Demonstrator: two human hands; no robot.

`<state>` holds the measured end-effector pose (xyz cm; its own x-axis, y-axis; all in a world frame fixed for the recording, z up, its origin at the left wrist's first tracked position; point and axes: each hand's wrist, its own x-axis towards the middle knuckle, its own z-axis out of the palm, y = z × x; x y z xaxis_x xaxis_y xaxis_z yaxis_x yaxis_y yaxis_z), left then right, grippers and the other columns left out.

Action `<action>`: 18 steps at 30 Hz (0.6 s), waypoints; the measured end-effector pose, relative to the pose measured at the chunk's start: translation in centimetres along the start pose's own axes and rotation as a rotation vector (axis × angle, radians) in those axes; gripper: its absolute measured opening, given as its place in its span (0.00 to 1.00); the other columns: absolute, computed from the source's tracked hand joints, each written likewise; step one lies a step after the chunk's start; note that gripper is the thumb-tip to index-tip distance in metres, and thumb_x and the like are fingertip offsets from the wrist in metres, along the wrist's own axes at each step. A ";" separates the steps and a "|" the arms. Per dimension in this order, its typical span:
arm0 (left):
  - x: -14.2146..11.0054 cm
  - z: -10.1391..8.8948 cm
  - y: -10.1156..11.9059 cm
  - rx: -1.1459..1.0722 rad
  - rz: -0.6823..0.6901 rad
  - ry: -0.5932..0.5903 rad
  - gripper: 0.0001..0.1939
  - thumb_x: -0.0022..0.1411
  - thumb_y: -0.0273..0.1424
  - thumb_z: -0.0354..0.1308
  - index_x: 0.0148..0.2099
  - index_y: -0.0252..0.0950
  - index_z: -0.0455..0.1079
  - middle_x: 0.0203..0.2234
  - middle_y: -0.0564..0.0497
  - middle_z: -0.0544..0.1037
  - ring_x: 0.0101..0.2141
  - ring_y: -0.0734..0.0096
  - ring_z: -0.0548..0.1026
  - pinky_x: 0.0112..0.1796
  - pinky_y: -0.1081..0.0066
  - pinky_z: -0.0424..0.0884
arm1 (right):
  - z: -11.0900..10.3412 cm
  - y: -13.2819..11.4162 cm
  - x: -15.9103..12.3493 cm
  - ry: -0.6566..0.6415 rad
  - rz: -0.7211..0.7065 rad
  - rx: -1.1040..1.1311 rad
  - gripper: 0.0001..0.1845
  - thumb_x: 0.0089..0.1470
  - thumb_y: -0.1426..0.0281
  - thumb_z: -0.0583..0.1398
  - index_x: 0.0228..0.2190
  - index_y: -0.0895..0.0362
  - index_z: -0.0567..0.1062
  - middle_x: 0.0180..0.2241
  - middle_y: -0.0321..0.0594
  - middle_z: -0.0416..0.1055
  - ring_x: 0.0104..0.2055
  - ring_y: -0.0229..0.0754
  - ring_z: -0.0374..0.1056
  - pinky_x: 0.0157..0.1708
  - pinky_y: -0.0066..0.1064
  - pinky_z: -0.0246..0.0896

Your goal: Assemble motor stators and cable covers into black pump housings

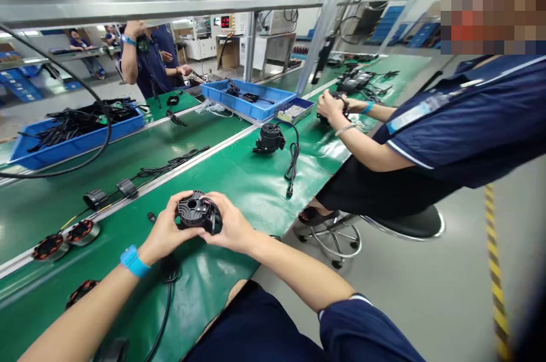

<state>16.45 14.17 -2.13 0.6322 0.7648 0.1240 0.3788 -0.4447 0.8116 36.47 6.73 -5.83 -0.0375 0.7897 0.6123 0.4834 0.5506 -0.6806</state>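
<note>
Both of my hands grip a round black motor housing with a grooved top and a central hole, held above the green bench mat. My left hand wraps its left side, a blue band on that wrist. On the other side my right hand closes around the edge where a black loop shows. Beneath my left wrist a black cable runs down the mat. Wound motor stators with reddish-orange coils lie to the left. Farther along stands a similar black unit with a coiled cable.
A co-worker on the right handles another black part. Blue trays stand at the back, and a blue bin of black cables is at left. An overhead shelf crosses above. A stool stands by the bench.
</note>
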 end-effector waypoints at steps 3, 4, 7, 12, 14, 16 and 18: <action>1.7 0.5 4.4 0.063 0.133 -0.083 0.44 0.58 0.49 0.69 0.69 0.47 0.52 0.63 0.44 0.67 0.62 0.50 0.69 0.63 0.51 0.67 | -4.1 -2.1 -0.3 0.117 -0.058 -0.061 0.35 0.53 0.64 0.67 0.59 0.53 0.62 0.57 0.48 0.69 0.62 0.49 0.66 0.61 0.45 0.68; 2.3 0.7 6.0 0.076 0.197 -0.107 0.46 0.59 0.50 0.68 0.71 0.48 0.48 0.66 0.43 0.64 0.64 0.49 0.66 0.65 0.50 0.64 | -5.8 -2.8 -0.3 0.158 -0.081 -0.102 0.35 0.53 0.65 0.68 0.59 0.51 0.62 0.57 0.48 0.68 0.62 0.50 0.66 0.61 0.46 0.68; 3.7 1.3 9.0 0.095 0.335 -0.118 0.53 0.63 0.52 0.63 0.75 0.52 0.31 0.73 0.45 0.48 0.71 0.48 0.53 0.69 0.48 0.57 | -11.6 -3.9 0.2 0.271 -0.097 -0.301 0.36 0.53 0.67 0.69 0.59 0.49 0.62 0.58 0.48 0.68 0.63 0.54 0.66 0.61 0.51 0.68; 2.4 2.0 6.0 0.345 0.097 -0.321 0.46 0.66 0.50 0.60 0.76 0.53 0.37 0.74 0.45 0.47 0.71 0.47 0.51 0.68 0.44 0.57 | -23.3 -0.3 1.7 0.479 0.104 -0.630 0.41 0.49 0.57 0.71 0.59 0.53 0.62 0.58 0.51 0.67 0.60 0.56 0.68 0.50 0.47 0.77; 1.5 2.3 3.6 0.487 -0.042 -0.441 0.47 0.64 0.46 0.63 0.76 0.51 0.41 0.74 0.44 0.48 0.71 0.45 0.52 0.68 0.41 0.54 | -27.6 3.1 2.6 0.525 0.167 -0.765 0.44 0.46 0.54 0.72 0.58 0.56 0.62 0.56 0.53 0.69 0.58 0.58 0.70 0.53 0.51 0.74; 1.1 2.7 1.9 0.613 -0.161 -0.536 0.51 0.60 0.42 0.66 0.76 0.49 0.42 0.74 0.43 0.47 0.72 0.45 0.48 0.68 0.39 0.48 | -30.9 7.0 3.6 0.554 0.228 -0.841 0.44 0.43 0.55 0.72 0.57 0.57 0.63 0.57 0.55 0.69 0.58 0.60 0.70 0.57 0.54 0.69; 1.2 3.2 1.3 0.691 -0.246 -0.629 0.53 0.57 0.42 0.68 0.76 0.48 0.43 0.75 0.43 0.43 0.73 0.44 0.42 0.68 0.38 0.44 | -32.8 11.1 4.6 0.592 0.288 -0.844 0.45 0.41 0.57 0.72 0.56 0.59 0.63 0.58 0.56 0.69 0.59 0.60 0.68 0.60 0.53 0.65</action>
<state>19.80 13.03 -2.78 0.6520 0.5732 -0.4963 0.7362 -0.6351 0.2336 70.33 7.61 2.69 0.4950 0.4785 0.7253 0.8637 -0.1795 -0.4710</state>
